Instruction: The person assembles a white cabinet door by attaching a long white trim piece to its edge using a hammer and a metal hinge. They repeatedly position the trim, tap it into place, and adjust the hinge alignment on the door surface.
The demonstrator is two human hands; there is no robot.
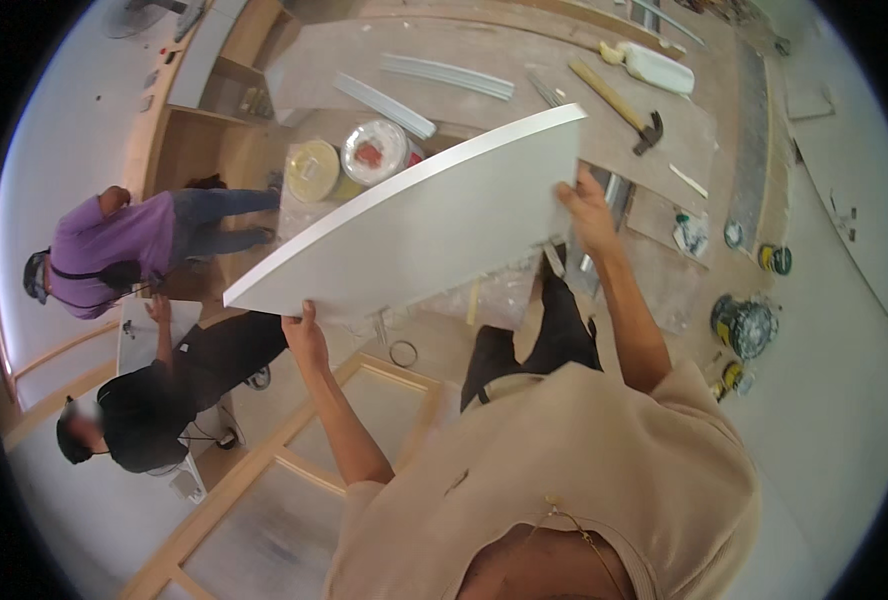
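A white flat panel with a bright far edge is held up in front of me, tilted so its right end sits farther away than its left. My left hand grips its near left corner, thumb on top. At the right end, my right hand is closed round the short side. The fingers under the panel are partly hidden. Behind the panel, a work table carries a claw hammer, white strips and a white bottle.
Two tubs, one with a yellowish lid and one white, stand beyond the panel. To my left are a person in purple and a person in black. A wooden frame lies at lower left; paint cans stand right.
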